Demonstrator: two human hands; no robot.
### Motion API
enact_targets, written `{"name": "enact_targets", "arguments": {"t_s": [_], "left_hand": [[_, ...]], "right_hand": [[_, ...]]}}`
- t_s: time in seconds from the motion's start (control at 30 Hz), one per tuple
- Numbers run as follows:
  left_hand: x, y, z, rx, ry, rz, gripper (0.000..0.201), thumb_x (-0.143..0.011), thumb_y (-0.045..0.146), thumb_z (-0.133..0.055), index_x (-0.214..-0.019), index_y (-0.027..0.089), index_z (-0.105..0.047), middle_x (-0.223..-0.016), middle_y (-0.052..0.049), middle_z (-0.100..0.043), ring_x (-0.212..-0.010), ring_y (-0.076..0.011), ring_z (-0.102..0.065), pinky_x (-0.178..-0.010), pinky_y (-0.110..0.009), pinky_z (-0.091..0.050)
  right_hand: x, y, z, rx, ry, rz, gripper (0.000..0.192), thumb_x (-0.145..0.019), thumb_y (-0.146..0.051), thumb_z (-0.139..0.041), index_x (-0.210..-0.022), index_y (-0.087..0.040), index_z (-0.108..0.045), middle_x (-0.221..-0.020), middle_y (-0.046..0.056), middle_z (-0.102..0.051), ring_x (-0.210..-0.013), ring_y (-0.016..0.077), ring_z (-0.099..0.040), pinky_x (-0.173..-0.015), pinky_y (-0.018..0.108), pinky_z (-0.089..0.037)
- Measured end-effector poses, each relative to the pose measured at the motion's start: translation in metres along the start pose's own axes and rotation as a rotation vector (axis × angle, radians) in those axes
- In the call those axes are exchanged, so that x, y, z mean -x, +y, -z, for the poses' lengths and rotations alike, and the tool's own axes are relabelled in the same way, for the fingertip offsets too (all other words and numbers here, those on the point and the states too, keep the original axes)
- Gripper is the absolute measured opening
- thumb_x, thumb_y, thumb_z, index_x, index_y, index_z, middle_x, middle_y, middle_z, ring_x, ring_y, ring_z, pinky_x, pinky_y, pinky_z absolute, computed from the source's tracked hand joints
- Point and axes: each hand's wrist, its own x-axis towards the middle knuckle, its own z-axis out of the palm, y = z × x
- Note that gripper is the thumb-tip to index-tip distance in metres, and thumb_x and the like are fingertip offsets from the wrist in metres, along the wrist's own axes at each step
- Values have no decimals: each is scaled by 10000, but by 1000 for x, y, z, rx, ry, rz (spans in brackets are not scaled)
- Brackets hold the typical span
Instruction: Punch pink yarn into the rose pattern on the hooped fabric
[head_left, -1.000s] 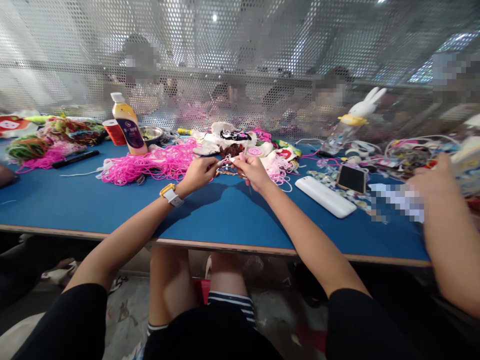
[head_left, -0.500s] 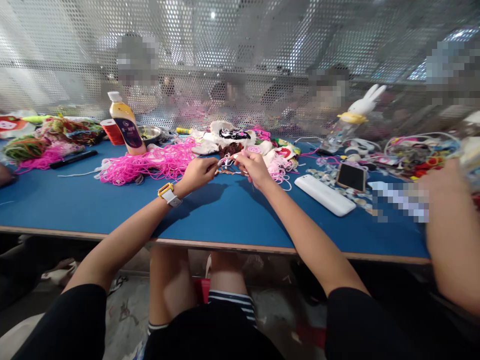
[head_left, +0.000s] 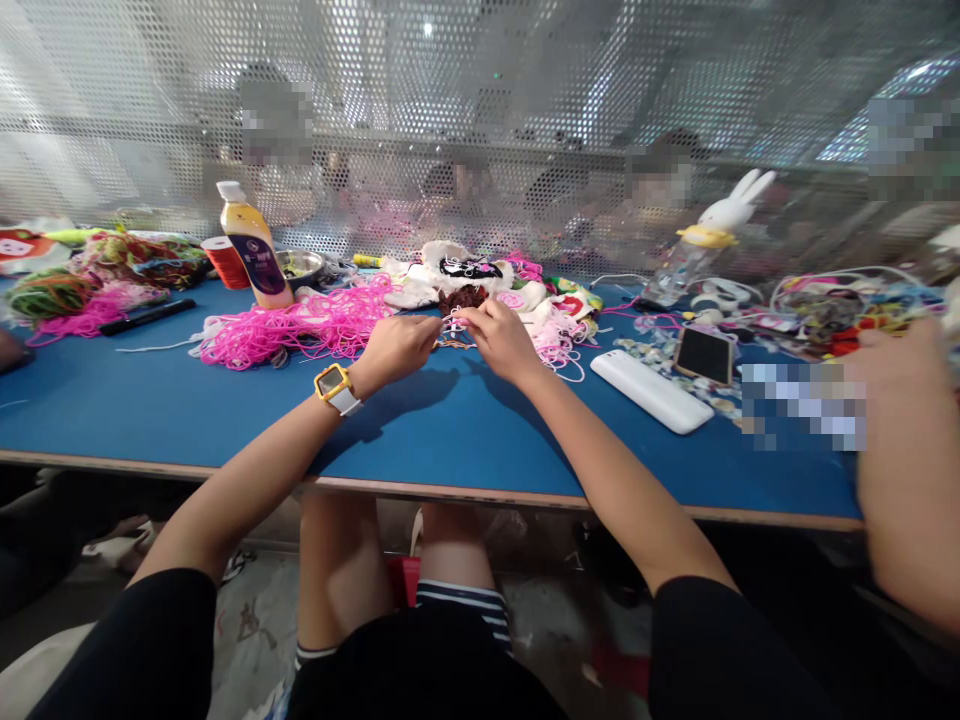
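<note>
Blue bench (head_left: 150, 400), perforated metal screen (head_left: 480, 120) behind; juice bottle (head_left: 253, 248) label's unreadable. Left hand (head_left: 397, 345) and right hand (head_left: 501, 338) fingers pinch a thin white cord (head_left: 452, 322).

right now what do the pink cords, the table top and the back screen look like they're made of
Pink cords: thin elastic or nylon string, by the look; neon, loosely tangled loops. Table top: blue matte sheet, maybe felt or laminate, over a board showing a pale wood edge. Back screen: perforated sheet metal, grey, with slight sheen and rows of round holes.
</note>
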Motion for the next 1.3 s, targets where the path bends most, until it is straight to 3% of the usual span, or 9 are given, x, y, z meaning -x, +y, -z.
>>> {"name": "enact_targets", "arguments": {"t_s": [0.33,0.57,0.7,0.9,1.1,1.2,1.3], "left_hand": [[0,2,3,-63,-59,-13,226,-906,158,-454,-776,156,-639,-640,-55,-609,-528,-139,-469,-496,-291,-146],[1,7,1,-59,-125,2,246,-933,204,-444,-862,151,-673,-688,-77,-634,-556,-166,-504,-495,-292,-192],[-1,9,4,49,-110,44,255,-932,220,-445,-865,134,-675,-798,-97,-640,-629,-170,-545,-525,-285,-288],[-3,2,2,337,1,135,253,-900,144,-477,-1085,127,-648,-896,-83,-650,-703,-145,-559,-665,-259,-425],[-3,-1,-2,353,-51,240,95,-876,192,-570,-900,142,-647,-760,-35,-660,-599,-120,-510,-563,-226,-347],[-3,-2,-3,334,-69,278,151,-897,235,-573,-804,138,-643,-681,-32,-642,-587,-125,-514,-548,-229,-319],[-4,-1,-5,398,-62,270,113,-882,158,-560,-820,125,-648,-703,-36,-658,-618,-125,-549,-577,-222,-352]], "right_hand": [[0,-3,2,71,43,-23,347,-977,-229,-434,-1196,-229,-704,-901,111,-560,-900,244,-489,-798,376,-388],[3,-17,-2,137,-24,51,363,-960,-232,-442,-1240,-218,-672,-914,111,-582,-934,262,-479,-824,396,-373],[5,-20,-3,96,-22,67,424,-914,-285,-472,-1279,-142,-633,-932,116,-578,-941,265,-476,-857,394,-377],[5,-19,3,79,-13,66,469,-953,-359,-429,-1322,-129,-604,-937,120,-588,-958,274,-484,-849,386,-369],[4,-18,-3,31,3,42,340,-982,-367,-427,-1137,-218,-691,-873,84,-591,-921,251,-490,-829,367,-343],[5,-20,-3,50,12,28,285,-975,-366,-457,-1074,-237,-691,-869,73,-587,-923,250,-490,-837,368,-330],[4,-21,0,98,-1,25,283,-971,-402,-471,-1059,-234,-681,-887,76,-586,-925,255,-489,-829,375,-327]]}}
